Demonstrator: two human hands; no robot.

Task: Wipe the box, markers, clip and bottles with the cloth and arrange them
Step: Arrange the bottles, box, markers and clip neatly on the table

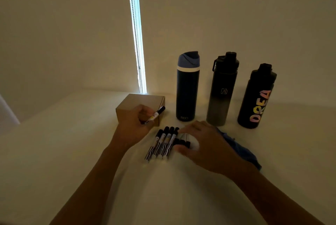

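Note:
My left hand (pixel 135 123) grips a black-capped marker (pixel 157 113) just in front of the brown cardboard box (pixel 143 100). Several more markers (pixel 162 143) lie side by side on the white table. My right hand (pixel 201 143) reaches over their right end, fingers curled around a few markers lying there (pixel 182 142). The blue cloth (pixel 241 149) lies under and behind my right wrist. Three bottles stand behind: a navy one with a blue lid (pixel 187 90), a black-to-grey one (pixel 221 90) and a black one with coloured letters (pixel 256 97). No clip is visible.
The white table (pixel 72 143) meets a pale wall at the back. A bright vertical gap with a bead chain (pixel 138 42) runs down the wall behind the box. The table's left edge shows at far left.

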